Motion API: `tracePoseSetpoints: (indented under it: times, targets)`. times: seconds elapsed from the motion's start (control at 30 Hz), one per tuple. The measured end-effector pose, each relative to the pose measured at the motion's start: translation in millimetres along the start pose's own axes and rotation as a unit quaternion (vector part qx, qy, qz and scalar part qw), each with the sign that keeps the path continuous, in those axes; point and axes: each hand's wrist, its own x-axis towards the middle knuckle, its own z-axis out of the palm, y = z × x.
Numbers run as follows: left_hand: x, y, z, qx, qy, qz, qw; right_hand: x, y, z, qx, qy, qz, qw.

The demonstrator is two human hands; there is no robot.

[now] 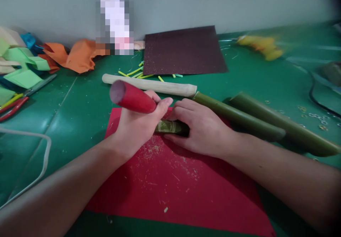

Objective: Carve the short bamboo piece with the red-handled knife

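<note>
- A short green bamboo piece (170, 127) lies on a red mat (186, 190) in the middle of a green surface (69, 123), between the person's two hands.
- Risk, as a judgement: the left hand (135, 130) holds a tool by its red handle (132, 97), and the working end is hidden behind that hand, right next to the right hand (202, 130). A slip along the round, smooth bamboo could drive the tool into the right fingers (183, 109).
- The piece is round and could roll under pressure. Loose shavings (157, 151) on the mat may make that more likely.
- Two long bamboo stalks (239, 116) lie just beyond the right wrist, and a jerk of that arm could knock them.
- Left hand pose: the forearm comes in from the near left. The fingers are wrapped tight around the handle with the thumb laid along it. The handle tilts up and away to the far left.
- Right hand pose: the forearm comes in from the near right with the palm down. The fingers are curled narrowly over the right end of the piece and press it onto the mat.
</note>
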Motion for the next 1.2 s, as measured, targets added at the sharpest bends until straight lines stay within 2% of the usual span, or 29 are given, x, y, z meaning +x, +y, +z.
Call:
tracePoseSetpoints:
  times: [0.23, 0.4, 0.63, 0.83, 1.0, 1.2]
  targets:
    - [-1.9, 0.9, -4.9, -0.089, -0.032, -0.049, 0.994, -0.1, -2.5, 0.8, 0.007, 0.013, 0.002, 1.000]
    - [-3.1, 0.4, -5.5, -0.082, -0.058, -0.024, 0.995, 0.6, -3.1, -1.3, 0.025, 0.005, 0.011, 1.000]
    - [0.8, -0.7, -4.7, -0.097, -0.062, -0.041, 0.993, 0.4, -6.7, -1.8, 0.037, 0.000, 0.035, 0.999]
    - [-1.8, -2.1, -5.6, -0.062, -0.078, 0.007, 0.995, -0.5, -7.1, -0.5, 0.044, 0.001, 0.038, 0.998]
    - [-2.8, -5.2, -5.7, -0.055, -0.076, 0.013, 0.996, -0.2, -4.9, 0.2, 0.050, 0.014, 0.022, 0.998]
    - [-2.4, -5.6, -2.3, -0.050, -0.034, -0.021, 0.998, 0.2, -5.6, -0.2, 0.037, 0.010, 0.024, 0.999]
